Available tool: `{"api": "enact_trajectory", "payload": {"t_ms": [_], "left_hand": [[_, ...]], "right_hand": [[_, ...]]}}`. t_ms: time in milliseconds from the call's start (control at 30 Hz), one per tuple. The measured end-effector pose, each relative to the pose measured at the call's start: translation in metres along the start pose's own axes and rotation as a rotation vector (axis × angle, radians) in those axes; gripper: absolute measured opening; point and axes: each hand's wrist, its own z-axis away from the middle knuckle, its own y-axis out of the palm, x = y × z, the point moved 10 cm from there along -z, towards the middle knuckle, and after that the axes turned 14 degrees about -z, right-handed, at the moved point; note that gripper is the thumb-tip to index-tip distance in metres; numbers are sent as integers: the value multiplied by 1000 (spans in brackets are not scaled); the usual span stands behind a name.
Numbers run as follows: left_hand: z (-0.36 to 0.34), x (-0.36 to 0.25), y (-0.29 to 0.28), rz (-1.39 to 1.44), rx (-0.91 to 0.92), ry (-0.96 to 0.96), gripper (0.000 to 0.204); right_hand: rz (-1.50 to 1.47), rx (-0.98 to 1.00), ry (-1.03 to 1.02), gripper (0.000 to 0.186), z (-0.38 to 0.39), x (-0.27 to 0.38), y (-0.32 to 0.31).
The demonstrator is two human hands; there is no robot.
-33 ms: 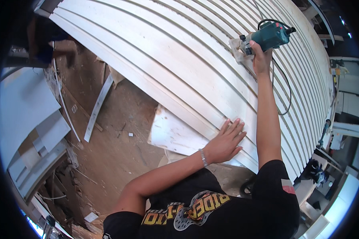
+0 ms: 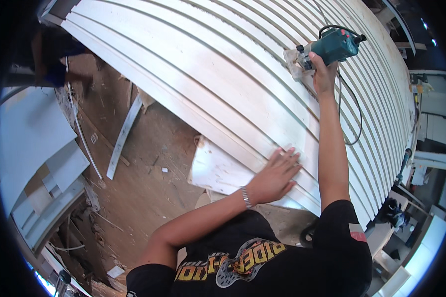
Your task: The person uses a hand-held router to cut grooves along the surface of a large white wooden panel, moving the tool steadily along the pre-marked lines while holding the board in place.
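Observation:
A large white panel (image 2: 183,54) with many parallel grooves fills the upper middle and right. Stretched far forward, my right hand (image 2: 325,78) grips a green trim router (image 2: 335,46); only the thumb side shows clearly, the other fingers are behind the tool. The router's clear base (image 2: 293,64) sits on the grooved surface, and its black cord loops down to the right. My left hand (image 2: 273,177), with a metal watch band at the wrist, lies flat on the panel near its close edge, fingers spread and holding nothing.
Below the panel's edge a white board (image 2: 220,166) leans over the brown, debris-strewn floor (image 2: 153,193). A narrow white strip (image 2: 124,136) lies further left, near stacked pale sheets (image 2: 34,128). Another person (image 2: 59,62) is partly visible in shadow at upper left.
My left hand has shifted slightly left on the panel. The right hand and router have barely moved. At upper left, the other person's dark shape has shifted.

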Motion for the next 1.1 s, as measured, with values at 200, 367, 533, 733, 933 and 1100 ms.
{"api": "enact_trajectory", "payload": {"t_ms": [200, 367, 533, 733, 933, 1100], "left_hand": [[31, 191, -192, -405, -280, -239, 43], [44, 317, -291, -762, -254, -466, 59], [44, 368, -319, -797, -205, -509, 68], [42, 383, -320, -705, -150, -533, 76], [44, 387, -321, -481, -79, -464, 77], [50, 388, -335, -271, 12, -218, 73]], "right_hand": [[-66, 41, 31, 42, -38, -29, 62], [-38, 72, 22, 40, -79, -57, 129], [-9, 140, -18, 46, -117, -82, 195], [-152, 197, 0, 39, -158, -114, 283], [-139, 234, 29, 37, -206, -154, 366], [-151, 201, 25, 36, -245, -179, 435]]}}
